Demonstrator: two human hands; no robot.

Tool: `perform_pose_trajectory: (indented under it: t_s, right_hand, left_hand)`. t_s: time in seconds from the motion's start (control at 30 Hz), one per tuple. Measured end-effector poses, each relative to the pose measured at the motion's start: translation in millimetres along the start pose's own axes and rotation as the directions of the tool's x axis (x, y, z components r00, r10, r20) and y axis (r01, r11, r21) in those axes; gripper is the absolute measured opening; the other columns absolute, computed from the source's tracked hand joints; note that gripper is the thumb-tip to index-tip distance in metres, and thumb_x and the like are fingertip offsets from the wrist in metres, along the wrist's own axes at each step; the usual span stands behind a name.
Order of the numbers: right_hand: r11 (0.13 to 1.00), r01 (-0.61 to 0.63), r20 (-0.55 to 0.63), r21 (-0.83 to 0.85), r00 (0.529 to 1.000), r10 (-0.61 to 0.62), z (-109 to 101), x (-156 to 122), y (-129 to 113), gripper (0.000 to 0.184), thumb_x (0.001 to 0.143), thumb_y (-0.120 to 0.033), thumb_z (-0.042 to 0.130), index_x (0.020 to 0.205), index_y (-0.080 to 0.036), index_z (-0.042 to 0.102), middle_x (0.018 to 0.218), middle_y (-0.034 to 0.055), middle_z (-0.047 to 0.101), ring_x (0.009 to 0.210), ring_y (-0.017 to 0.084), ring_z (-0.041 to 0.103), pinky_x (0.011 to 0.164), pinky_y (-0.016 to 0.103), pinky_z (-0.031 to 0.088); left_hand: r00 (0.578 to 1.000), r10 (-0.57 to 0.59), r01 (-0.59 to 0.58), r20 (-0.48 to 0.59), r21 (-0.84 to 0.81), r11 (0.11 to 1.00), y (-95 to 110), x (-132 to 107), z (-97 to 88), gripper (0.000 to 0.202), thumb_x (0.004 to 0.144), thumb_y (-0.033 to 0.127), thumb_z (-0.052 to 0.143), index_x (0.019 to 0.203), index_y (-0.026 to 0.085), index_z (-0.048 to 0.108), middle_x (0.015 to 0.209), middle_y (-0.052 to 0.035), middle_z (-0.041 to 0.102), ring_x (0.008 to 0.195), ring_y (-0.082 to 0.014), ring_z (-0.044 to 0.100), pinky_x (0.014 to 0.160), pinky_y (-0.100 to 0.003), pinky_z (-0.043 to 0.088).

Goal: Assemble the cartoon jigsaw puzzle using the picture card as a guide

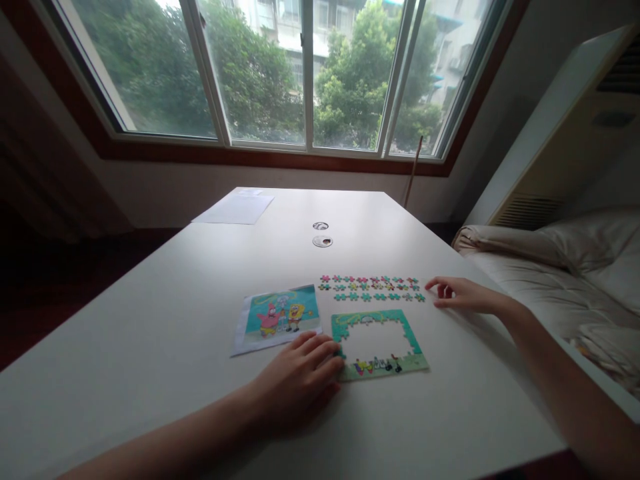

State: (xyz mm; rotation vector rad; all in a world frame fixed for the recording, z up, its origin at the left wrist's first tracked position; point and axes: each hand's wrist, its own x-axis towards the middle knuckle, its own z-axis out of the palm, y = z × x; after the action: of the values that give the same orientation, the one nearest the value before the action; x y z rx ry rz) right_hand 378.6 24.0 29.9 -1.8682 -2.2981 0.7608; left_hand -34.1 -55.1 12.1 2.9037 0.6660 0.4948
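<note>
A half-built jigsaw frame (pixel 407 330), green-edged with a white hollow middle, lies on the white table (pixel 200 293). My left hand (pixel 300 373) rests flat beside its left edge, fingers stretched out and touching the frame's corner. To the left lies a cartoon reference picture (pixel 280 317). Behind the frame, several loose puzzle pieces (pixel 373 287) are laid in three rows. My right hand (pixel 457 293) rests on the table at the right end of those rows, fingers loosely curled and pointing at the pieces, with nothing visibly held.
A sheet of paper (pixel 235 208) lies at the table's far left. Two round cable ports (pixel 322 234) sit in the tabletop's middle. A bed with pale bedding (pixel 565 267) stands close on the right. A wide window (pixel 300 73) fills the far wall.
</note>
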Motion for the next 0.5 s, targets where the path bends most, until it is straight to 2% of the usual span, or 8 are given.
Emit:
perform_pose_trajectory:
  t_s: [0.13,0.33,0.5]
  right_hand:
    - [1.0,0.008,0.009,-0.005,1.0,-0.008,0.5,-1.9,0.1,0.052,0.072,-0.049,0.055,0.113,-0.017,0.055,0.085,0.0062,0.062,0.078,0.021,0.059,0.072,0.03,0.046]
    - [0.998,0.002,0.0,-0.06,1.0,-0.002,1.0,-5.5,-11.8,0.046,0.077,-0.046,0.05,0.113,-0.018,0.054,0.087,0.0067,0.061,0.077,0.02,0.059,0.073,0.03,0.045]
    - [0.999,-0.006,-0.02,-0.053,1.0,0.005,1.9,-4.6,-13.3,0.046,0.078,-0.045,0.049,0.114,-0.017,0.054,0.086,0.0065,0.061,0.077,0.019,0.058,0.073,0.029,0.045]
  left_hand:
    - [1.0,0.007,-0.007,-0.023,-0.01,1.0,1.4,1.7,-1.3,0.026,0.084,0.017,0.044,0.109,0.019,0.05,0.109,-0.0088,0.058,0.105,-0.0223,0.052,0.095,-0.042,0.04]
    - [0.999,0.0,-0.002,-0.034,-0.037,0.999,1.1,3.4,-0.5,0.028,0.081,0.012,0.041,0.107,0.019,0.05,0.108,-0.0093,0.059,0.103,-0.0218,0.054,0.094,-0.041,0.042]
    - [1.0,-0.003,0.003,-0.031,0.0,1.0,-2.2,-0.8,4.2,0.029,0.084,0.013,0.04,0.111,0.018,0.048,0.116,-0.0107,0.056,0.109,-0.0241,0.051,0.096,-0.045,0.041]
